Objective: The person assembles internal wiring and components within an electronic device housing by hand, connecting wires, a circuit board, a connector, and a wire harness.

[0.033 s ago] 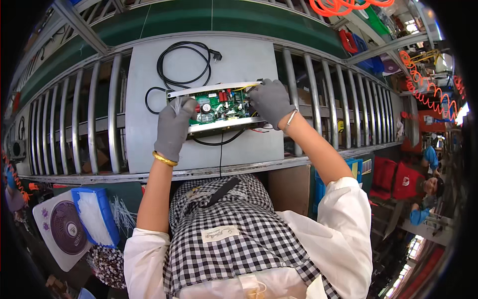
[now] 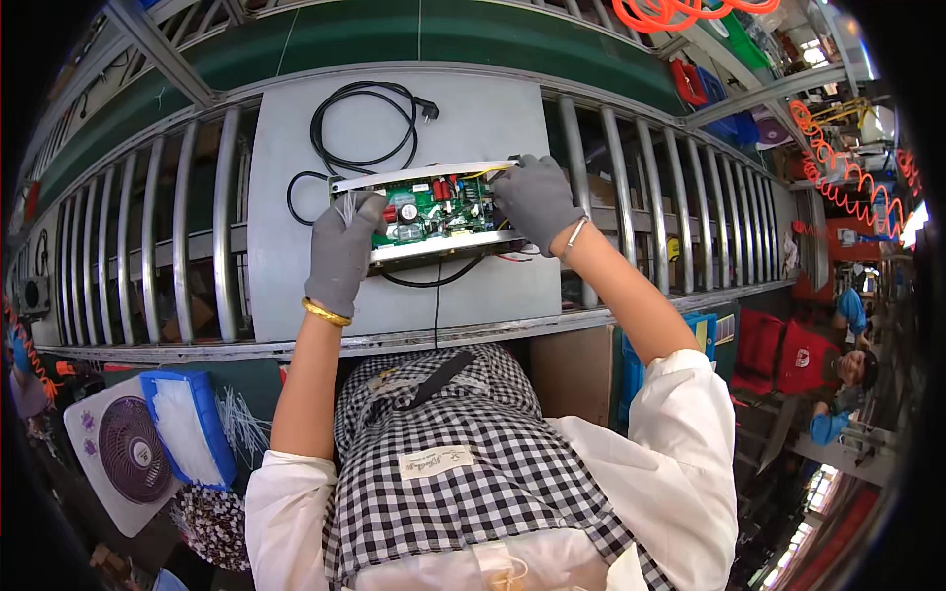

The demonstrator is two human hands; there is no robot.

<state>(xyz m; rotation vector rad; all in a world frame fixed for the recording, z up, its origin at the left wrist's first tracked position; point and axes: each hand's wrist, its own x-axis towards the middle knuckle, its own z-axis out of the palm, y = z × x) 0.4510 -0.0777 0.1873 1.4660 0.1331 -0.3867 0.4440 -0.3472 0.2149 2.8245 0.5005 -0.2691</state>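
Observation:
An open metal chassis with a green circuit board [image 2: 439, 205] lies across the white board in front of me. Red parts and a round capacitor show on it. My left hand [image 2: 345, 246], in a grey glove, is closed at the chassis's left end. Thin white cable ties [image 2: 348, 205] stick up from its fingers. At the right end, my gloved right hand [image 2: 537, 204] is bent over the chassis by a yellow wire [image 2: 490, 171]. Its fingertips are hidden, so what they pinch cannot be made out. A black power cord [image 2: 367, 91] lies coiled behind the chassis.
The white board [image 2: 493, 108] rests on a metal roller conveyor [image 2: 177, 236]. At lower left are a fan [image 2: 138, 448], a blue bin [image 2: 205, 433] of white strips and loose cable ties [image 2: 241, 424]. A blue tray [image 2: 702, 335] stands right. Another person [image 2: 852, 369] sits far right.

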